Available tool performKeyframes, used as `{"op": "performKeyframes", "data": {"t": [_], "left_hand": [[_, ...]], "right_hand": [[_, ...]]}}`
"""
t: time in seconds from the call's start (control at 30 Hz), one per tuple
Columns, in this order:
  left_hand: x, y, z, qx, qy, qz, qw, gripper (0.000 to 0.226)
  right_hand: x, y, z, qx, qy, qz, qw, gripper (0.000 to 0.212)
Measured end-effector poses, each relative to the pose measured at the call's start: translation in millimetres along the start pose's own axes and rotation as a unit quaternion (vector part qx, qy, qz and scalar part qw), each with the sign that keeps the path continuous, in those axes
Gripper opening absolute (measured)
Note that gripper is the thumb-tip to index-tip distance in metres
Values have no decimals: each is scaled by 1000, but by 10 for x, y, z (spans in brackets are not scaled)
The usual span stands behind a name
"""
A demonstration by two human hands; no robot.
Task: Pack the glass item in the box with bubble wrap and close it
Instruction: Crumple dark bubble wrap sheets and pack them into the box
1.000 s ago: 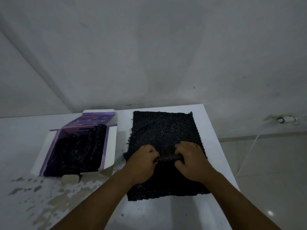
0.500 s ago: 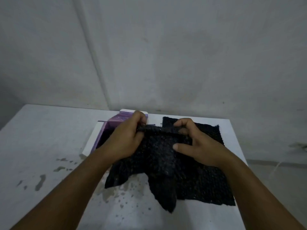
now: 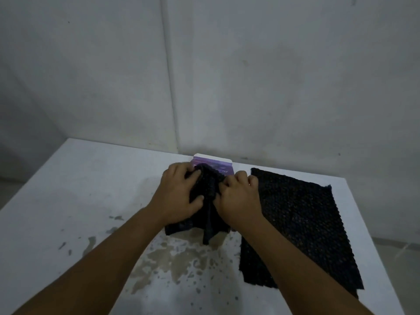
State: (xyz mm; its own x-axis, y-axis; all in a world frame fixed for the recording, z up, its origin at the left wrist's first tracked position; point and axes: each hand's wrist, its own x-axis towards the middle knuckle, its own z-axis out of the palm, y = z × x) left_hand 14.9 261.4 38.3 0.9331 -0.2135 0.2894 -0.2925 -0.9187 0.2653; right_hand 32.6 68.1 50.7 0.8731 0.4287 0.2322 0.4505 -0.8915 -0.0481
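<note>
On the white counter [image 3: 68,189], against the grey wall, you have both hands clamped on a dark, crumpled bundle of black bubble wrap [image 3: 208,201]. Your left hand [image 3: 179,196] grips its left side, the fingers [image 3: 195,176] curled over the top and the thumb pressed into the front. Your right hand [image 3: 238,198] holds the right side, fingers folded tightly into the wrap. Whatever glass item is inside cannot be seen; only the wrap shows. A loose tail of the bundle hangs down toward you and reaches the counter. Just behind your hands stands the purple and white cardboard box [image 3: 213,165], of which only the raised flap shows, so you cannot tell whether the bundle is already in it. To your right, a second flat rectangular sheet of black bubble wrap [image 3: 306,219] lies spread on the counter, passing under your right forearm. Brownish worn patches [image 3: 177,258] mark the counter surface near you.
</note>
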Motion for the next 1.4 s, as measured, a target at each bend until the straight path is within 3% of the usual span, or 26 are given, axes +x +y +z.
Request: {"op": "performKeyframes", "data": {"t": [0.07, 0.13, 0.2, 0.3, 0.5, 0.73, 0.8, 0.9, 1.0, 1.13, 1.27, 1.4], "left_hand": [[-55, -39, 48, 91, -33, 43, 994, 73], [-76, -60, 139, 84, -66, 74, 992, 73], [-60, -48, 229, 30, -121, 59, 990, 78], [35, -29, 349, 9, -195, -7, 981, 88], [237, -42, 528, -70, -260, -91, 959, 50], [231, -35, 645, -104, -288, -146, 941, 52], [204, -2, 599, -110, -255, -152, 949, 44], [104, 94, 438, -122, -141, -121, 975, 40], [-64, 134, 194, -86, -51, -84, 992, 31], [-165, 112, 5, -24, -180, -100, 978, 39], [-21, 201, 49, 30, -308, -106, 945, 35], [27, 256, 87, 49, -352, -107, 929, 31]], "right_hand": [[-15, -94, 28, 10, -39, -10, 999, 33], [-14, -157, 82, 56, -118, -4, 991, 61], [-15, -196, 146, 103, -190, 13, 976, 77], [27, -257, 216, 61, -240, 26, 969, 84], [233, -296, 383, 16, -307, 61, 950, 58], [356, -237, 557, -1, -317, 13, 948, 40], [358, -214, 512, 14, -295, -3, 956, 36], [236, -120, 395, 87, -171, -20, 981, 46], [7, -4, 239, 131, -93, -72, 984, 37], [-148, 73, 196, 46, -194, -131, 971, 16], [-67, -14, 240, -9, -255, -133, 958, 20], [-26, -29, 268, -10, -264, -138, 955, 20]]}}
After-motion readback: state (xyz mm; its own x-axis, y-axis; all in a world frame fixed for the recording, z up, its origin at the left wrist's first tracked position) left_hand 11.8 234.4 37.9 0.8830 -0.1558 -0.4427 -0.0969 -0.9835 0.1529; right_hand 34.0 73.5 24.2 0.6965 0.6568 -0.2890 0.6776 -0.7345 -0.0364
